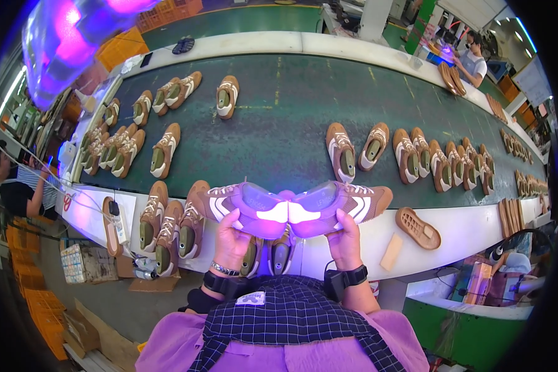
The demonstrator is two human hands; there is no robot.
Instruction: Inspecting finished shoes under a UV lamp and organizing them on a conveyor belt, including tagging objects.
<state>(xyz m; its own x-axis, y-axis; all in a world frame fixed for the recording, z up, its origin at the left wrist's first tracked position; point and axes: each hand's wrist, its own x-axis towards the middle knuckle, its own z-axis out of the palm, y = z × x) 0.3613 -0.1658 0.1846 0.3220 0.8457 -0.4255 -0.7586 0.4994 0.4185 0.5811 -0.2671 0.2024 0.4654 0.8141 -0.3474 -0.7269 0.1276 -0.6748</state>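
Observation:
My left hand (pixel 231 243) is closed around the heel side of a brown sneaker (pixel 220 203) with white stripes, its toe pointing left. A matching sneaker (pixel 361 202), toe to the right, is gripped in my right hand (pixel 345 242). Both are held sideways above the near white ledge, their white heels meeting or nearly meeting in the middle under purple light. Below them, partly hidden between my hands, stands another pair of sneakers (pixel 281 255). Several more sneakers (pixel 167 242) stand on the ledge beside my left hand.
A dark green conveyor belt (pixel 279 124) carries several sneakers at left and right. On the ledge to my right lie a tan shoe sole (pixel 418 229) and a flat beige piece (pixel 391 252). Co-workers sit at the far right (pixel 474 65) and far left (pixel 20 192).

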